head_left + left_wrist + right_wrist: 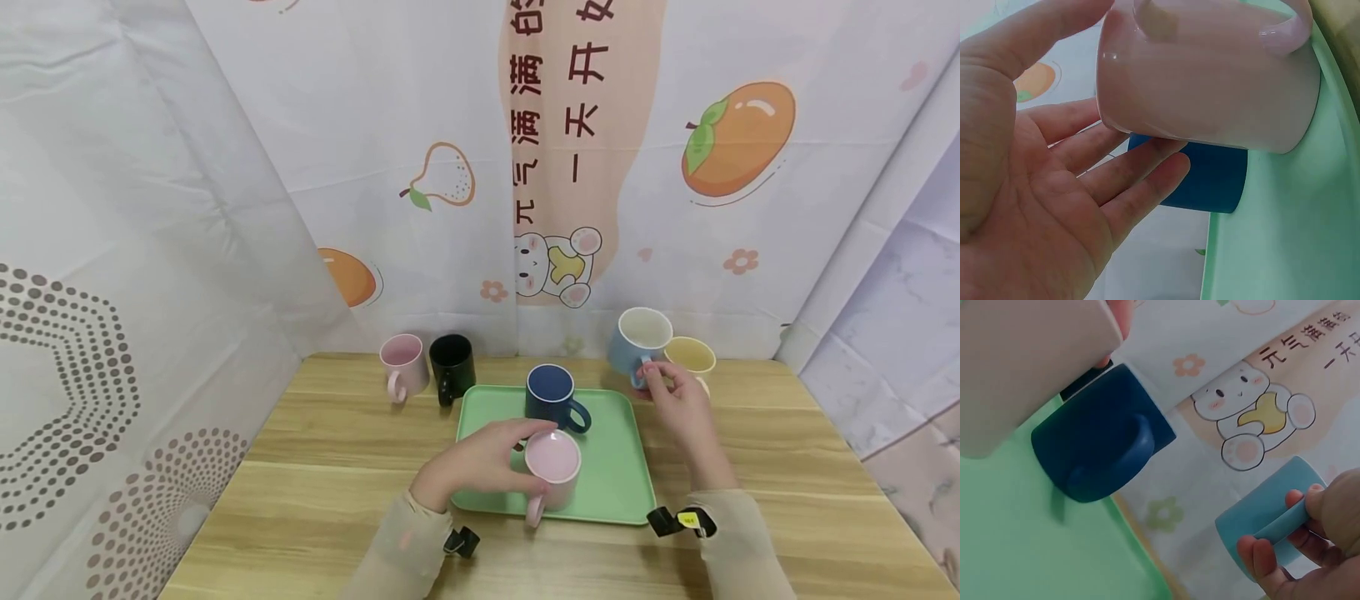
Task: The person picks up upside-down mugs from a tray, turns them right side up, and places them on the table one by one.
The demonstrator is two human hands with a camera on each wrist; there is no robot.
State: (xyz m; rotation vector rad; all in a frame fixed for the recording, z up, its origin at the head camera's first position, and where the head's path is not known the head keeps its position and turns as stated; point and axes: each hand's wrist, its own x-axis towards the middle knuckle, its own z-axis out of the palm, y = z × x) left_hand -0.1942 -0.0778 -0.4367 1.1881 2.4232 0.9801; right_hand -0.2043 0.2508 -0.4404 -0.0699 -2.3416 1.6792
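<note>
A pink mug [553, 471] stands at the front of the green tray [611, 467], its handle toward me. My left hand [487, 457] is spread around its rim, thumb near the handle side and fingers on the far side. In the left wrist view, the fingers [1141, 165] are loosely extended beside the mug wall. Behind it on the tray is a dark blue mug [550, 402], handle to the right. My right hand [681, 404] pinches the handle of a light blue mug [633, 346], white inside, beyond the tray's back right corner.
A yellow mug [692, 357] sits just right of the light blue one. Another pink mug [405, 367] and a black mug [452, 369] stand at the back left of the wooden table [337, 475]. A printed curtain [450, 275] hangs along the table's back edge.
</note>
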